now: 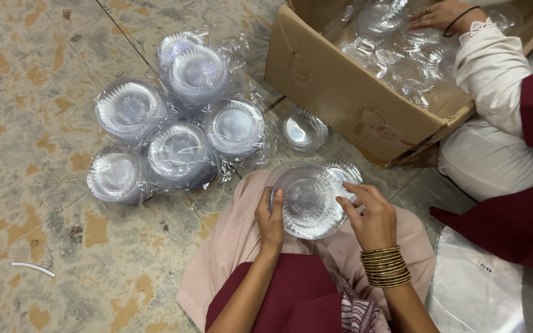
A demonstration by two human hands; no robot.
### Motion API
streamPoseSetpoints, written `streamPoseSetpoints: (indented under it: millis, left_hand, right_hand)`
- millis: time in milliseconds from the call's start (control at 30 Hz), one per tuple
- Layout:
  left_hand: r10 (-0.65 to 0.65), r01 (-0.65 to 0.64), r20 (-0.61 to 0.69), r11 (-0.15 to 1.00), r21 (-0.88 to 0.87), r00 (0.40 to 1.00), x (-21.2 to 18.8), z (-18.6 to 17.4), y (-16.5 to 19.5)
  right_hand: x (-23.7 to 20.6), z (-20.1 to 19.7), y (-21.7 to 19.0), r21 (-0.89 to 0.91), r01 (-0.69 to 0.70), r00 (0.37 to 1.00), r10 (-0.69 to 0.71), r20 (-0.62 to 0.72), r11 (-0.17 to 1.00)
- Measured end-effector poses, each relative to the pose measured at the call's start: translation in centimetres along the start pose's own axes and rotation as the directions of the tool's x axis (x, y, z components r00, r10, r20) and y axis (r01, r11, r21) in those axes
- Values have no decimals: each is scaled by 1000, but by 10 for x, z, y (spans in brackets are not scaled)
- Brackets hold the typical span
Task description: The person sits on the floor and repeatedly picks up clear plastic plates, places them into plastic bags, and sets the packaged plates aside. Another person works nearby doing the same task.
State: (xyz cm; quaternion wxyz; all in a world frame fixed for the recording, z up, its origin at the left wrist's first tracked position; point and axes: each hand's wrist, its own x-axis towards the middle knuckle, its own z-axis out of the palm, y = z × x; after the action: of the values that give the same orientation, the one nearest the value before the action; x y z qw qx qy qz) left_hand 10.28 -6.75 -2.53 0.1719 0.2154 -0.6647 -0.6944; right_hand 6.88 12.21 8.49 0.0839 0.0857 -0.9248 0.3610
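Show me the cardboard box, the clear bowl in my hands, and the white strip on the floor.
cardboard box (340, 92): head view, on its front wall.
clear bowl (306, 198): head view, on its centre.
white strip (33, 267): head view, on its middle.

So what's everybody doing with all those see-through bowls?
A person sitting on the floor holds a stack of clear plastic fluted bowls over their lap, left hand on one edge, right hand on the other. Beside them on the patterned stone floor lie bagged stacks of the same bowls and one loose bowl. A co-worker's hand reaches into a brown cardboard box holding more.
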Motion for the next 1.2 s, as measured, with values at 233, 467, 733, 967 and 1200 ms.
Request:
streamPoseSetpoints:
  millis: [233, 467, 733, 967, 1200]
  left_hand:
    - [-35, 30, -39, 993, -113, 999, 7, -4, -11]
    - [-135, 135, 21, 945, -299, 991, 7, -2, -2]
    - [-91, 107, 63, 934, -339, 994, 2, -2, 9]
    - [-100, 108, 43, 952, -286, 994, 2, -2, 6]
    - [-128, 135, 43, 935, -327, 991, 3, 1, 11]
  right_hand:
    - [5, -10, 53, 652, -410, 905, 376, 201, 638]
    - [-9, -62, 87, 818, -250, 910, 414, 16, 518]
    - [-32, -89, 91, 647, -101, 895, 354, -273, 756]
    - [-76, -86, 134, -359, -7, 922, -133, -363, 933]
    - [-73, -69, 171, -205, -332, 938, 298, -179, 921]
